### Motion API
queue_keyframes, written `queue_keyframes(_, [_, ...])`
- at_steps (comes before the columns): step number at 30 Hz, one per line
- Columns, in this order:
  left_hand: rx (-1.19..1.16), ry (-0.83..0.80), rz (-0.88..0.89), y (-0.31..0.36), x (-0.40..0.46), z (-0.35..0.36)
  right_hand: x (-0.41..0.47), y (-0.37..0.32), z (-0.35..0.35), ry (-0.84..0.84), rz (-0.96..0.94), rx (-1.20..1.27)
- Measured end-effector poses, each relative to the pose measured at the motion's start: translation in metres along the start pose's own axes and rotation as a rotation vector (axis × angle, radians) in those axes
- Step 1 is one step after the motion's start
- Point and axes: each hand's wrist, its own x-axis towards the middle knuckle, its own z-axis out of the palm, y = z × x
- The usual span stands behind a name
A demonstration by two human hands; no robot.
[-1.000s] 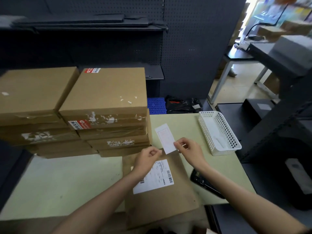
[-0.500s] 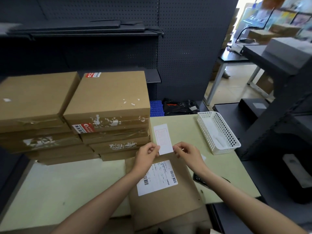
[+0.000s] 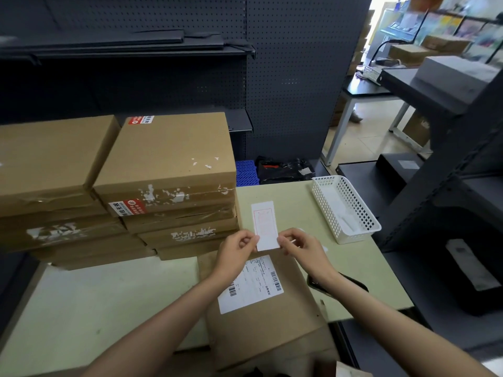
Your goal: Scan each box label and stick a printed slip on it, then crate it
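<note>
Both hands pinch the printed slip (image 3: 265, 227) by its lower corners, left hand (image 3: 237, 250) and right hand (image 3: 300, 247), above the labelled cardboard box (image 3: 272, 317).

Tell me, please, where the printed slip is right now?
In the head view, the printed slip is centre frame, pinched between left hand and right hand, above the labelled box.

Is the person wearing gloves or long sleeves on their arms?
No. The left hand and right hand are bare, with no gloves, rings or watch showing. Both forearms are bare too; no sleeve reaches into view.
</note>
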Motion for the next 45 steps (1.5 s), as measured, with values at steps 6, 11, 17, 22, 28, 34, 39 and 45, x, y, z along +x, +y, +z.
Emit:
queue_keyframes(6, [0.000,-0.092,-0.013,0.001,-0.005,0.005,0.006,0.003,-0.002,0.022,0.003,-0.050])
queue_keyframes(11, [-0.042,-0.154,-0.011,0.003,-0.007,0.006,0.012,0.005,-0.007,0.079,0.006,-0.102])
queue_keyframes(17, [-0.055,-0.160,-0.008,0.005,-0.006,0.010,0.014,0.010,-0.010,0.092,0.005,-0.106])
queue_keyframes(22, [-0.052,-0.160,0.020,0.005,-0.004,0.014,0.015,0.014,-0.014,0.108,0.017,-0.103])
queue_keyframes(28, [-0.048,-0.158,0.018,0.005,-0.003,0.017,0.015,0.015,-0.015,0.114,0.010,-0.109])
queue_keyframes(34, [-0.045,-0.155,0.016,0.008,-0.003,0.018,0.015,0.017,-0.015,0.113,0.004,-0.112])
queue_keyframes(39, [-0.007,-0.135,0.026,0.007,-0.004,0.020,0.015,0.018,-0.018,0.090,0.023,-0.327])
queue_keyframes(45, [0.263,-0.048,0.129,-0.002,0.000,0.018,0.004,0.013,-0.023,0.067,-0.169,-0.566])
